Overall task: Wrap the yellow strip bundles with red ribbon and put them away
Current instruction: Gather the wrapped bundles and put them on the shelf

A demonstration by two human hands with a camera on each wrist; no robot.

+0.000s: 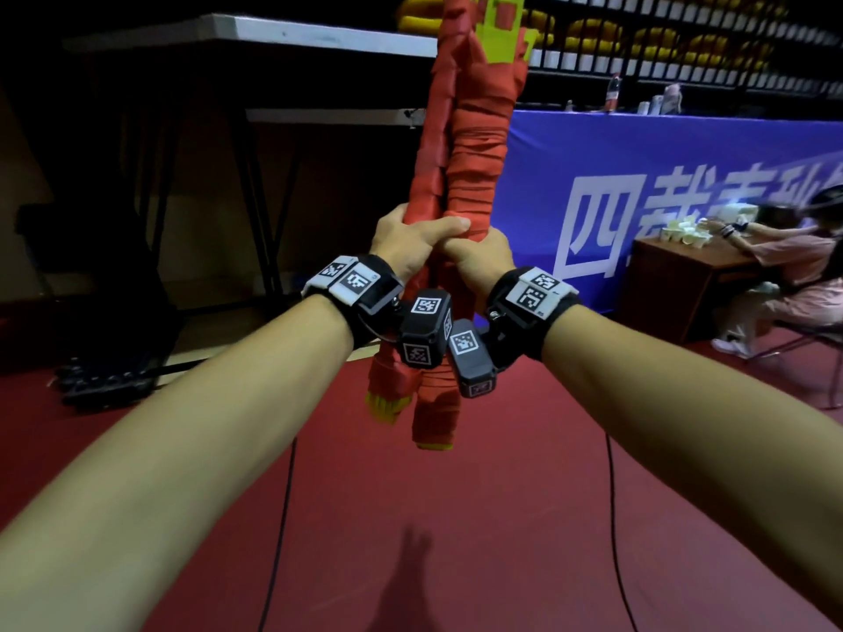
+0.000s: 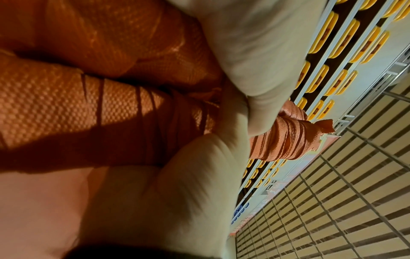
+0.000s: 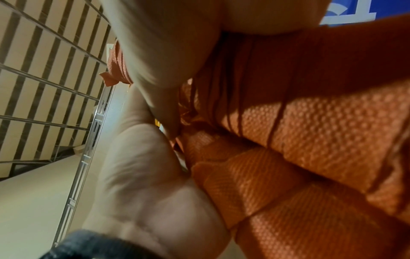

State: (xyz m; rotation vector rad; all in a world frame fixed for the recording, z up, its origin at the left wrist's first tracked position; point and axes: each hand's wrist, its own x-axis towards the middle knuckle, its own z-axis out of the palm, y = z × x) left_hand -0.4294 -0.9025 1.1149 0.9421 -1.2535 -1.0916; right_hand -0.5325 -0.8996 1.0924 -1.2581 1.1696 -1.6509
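Note:
Two long bundles wrapped in red ribbon stand upright side by side in front of me, a thinner left bundle point(image 1: 429, 143) and a thicker right bundle point(image 1: 479, 143). Yellow strip ends point(image 1: 502, 29) stick out at the top, and more yellow shows at the bottom point(image 1: 385, 408). My left hand point(image 1: 413, 241) grips the left bundle at mid-height, thumb across the front. Right beside it, touching, my right hand point(image 1: 481, 257) grips the right bundle. The left wrist view shows woven red ribbon point(image 2: 66, 108) under curled fingers point(image 2: 244, 43). Ribbon point(image 3: 321, 131) also fills the right wrist view, with fingers point(image 3: 168, 43) curled on it.
A grey folding table point(image 1: 319, 34) stands behind at the left, dark gear point(image 1: 105, 380) on the floor beneath. A blue banner point(image 1: 684, 175) runs along the right. A seated person point(image 1: 784, 266) works at a brown desk point(image 1: 670, 275). Black cables point(image 1: 283, 517) cross the red floor.

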